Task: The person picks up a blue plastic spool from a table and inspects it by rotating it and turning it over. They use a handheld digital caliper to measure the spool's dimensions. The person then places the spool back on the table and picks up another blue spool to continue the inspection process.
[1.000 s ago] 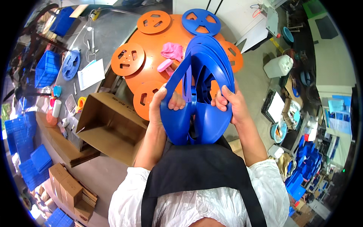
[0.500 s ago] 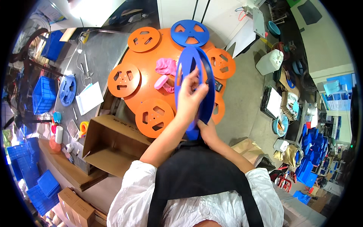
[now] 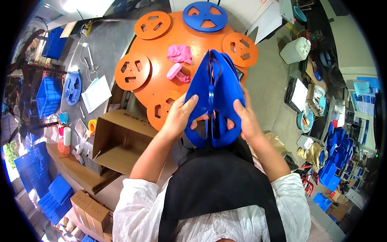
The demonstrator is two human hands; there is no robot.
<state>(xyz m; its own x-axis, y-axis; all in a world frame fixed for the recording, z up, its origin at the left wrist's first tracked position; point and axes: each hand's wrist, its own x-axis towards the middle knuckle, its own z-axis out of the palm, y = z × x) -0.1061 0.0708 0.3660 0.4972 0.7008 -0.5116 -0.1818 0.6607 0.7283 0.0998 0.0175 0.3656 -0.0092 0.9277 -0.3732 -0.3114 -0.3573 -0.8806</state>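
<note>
A large blue plastic reel (image 3: 227, 90) stands on edge in front of my apron, its two flanges leaning apart around a dark gap. My left hand (image 3: 177, 116) grips the left flange, thumb on the outer face and fingertips showing through a cut-out. On the other side my right hand (image 3: 249, 121) closes on the right flange in the same way. Beyond lies a round orange table (image 3: 197, 42), with orange discs (image 3: 132, 71) spaced around its rim and another blue reel (image 3: 205, 17) at the far side. Pink cloth (image 3: 179, 53) and a pink block (image 3: 174, 71) lie near its middle.
An open cardboard box (image 3: 121, 139) is left of my left forearm. The dark bench (image 3: 102, 52) carries a blue reel (image 3: 73, 88), white paper (image 3: 96, 94) and yellow tape (image 3: 92, 127). A white jerrycan (image 3: 295, 51) and blue bins (image 3: 328, 173) stand to the right.
The reel has turned from side-on to edge-on, facing me. My left hand has moved down and left from its far part, and my right hand has come up into view on the right flange.
</note>
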